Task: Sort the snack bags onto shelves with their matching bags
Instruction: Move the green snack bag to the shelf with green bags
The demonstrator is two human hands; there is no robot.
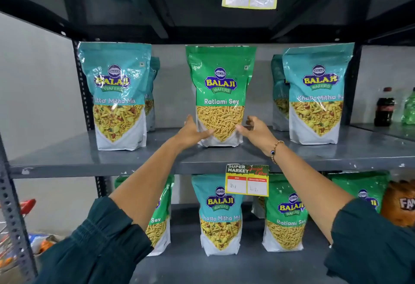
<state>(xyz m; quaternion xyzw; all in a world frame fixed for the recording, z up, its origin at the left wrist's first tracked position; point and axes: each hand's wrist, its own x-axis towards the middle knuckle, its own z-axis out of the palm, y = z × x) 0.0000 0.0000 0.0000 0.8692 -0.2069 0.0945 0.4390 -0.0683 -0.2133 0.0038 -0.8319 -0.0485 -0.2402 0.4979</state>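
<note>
Two hands were seen at the base of the green Ratlami Sev bag (221, 95), which stood upright mid-way along the middle shelf (67, 158), between teal Khatta Mitha Mix bags on the left (116, 95) and right (316, 92). So it looked like the odd one out up there. The left hand (193, 132) was pressed against the bag's lower left edge, thumb across the front. The right hand (256, 129) was spread, just beside the lower right corner, nothing clenched yet; contact couldn't be told for sure. A good lift would probably be done with both sides squeezed low, bag kept upright so the neighbours weren't knocked. Matching Ratlami Sev bags (286, 220) were spotted on the lower shelf (247, 265), likely the place for it.
</note>
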